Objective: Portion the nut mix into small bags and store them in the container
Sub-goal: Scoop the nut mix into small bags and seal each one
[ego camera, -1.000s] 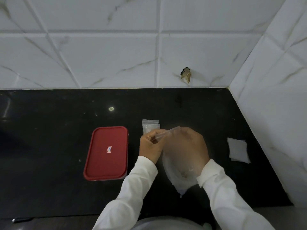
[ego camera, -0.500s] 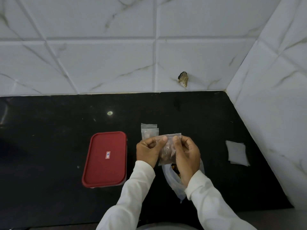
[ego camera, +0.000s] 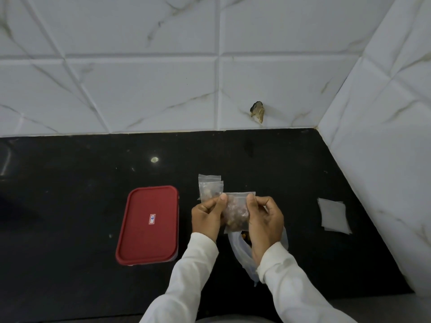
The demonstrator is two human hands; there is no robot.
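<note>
On the black bench (ego camera: 70,206), toward its left half, we see the container (ego camera: 149,224) lying flat with its red lid on. Just right of it, our left hand (ego camera: 206,216) pinches the upper left corner of a small bag (ego camera: 235,212) of nut mix, raised above the bench; filled small bags (ego camera: 210,186) lie just behind it. Our right hand (ego camera: 264,221) pinches the upper right corner, with a larger clear bag (ego camera: 242,251) under its wrist. Empty bags (ego camera: 333,215) lie near the bench's right edge.
</note>
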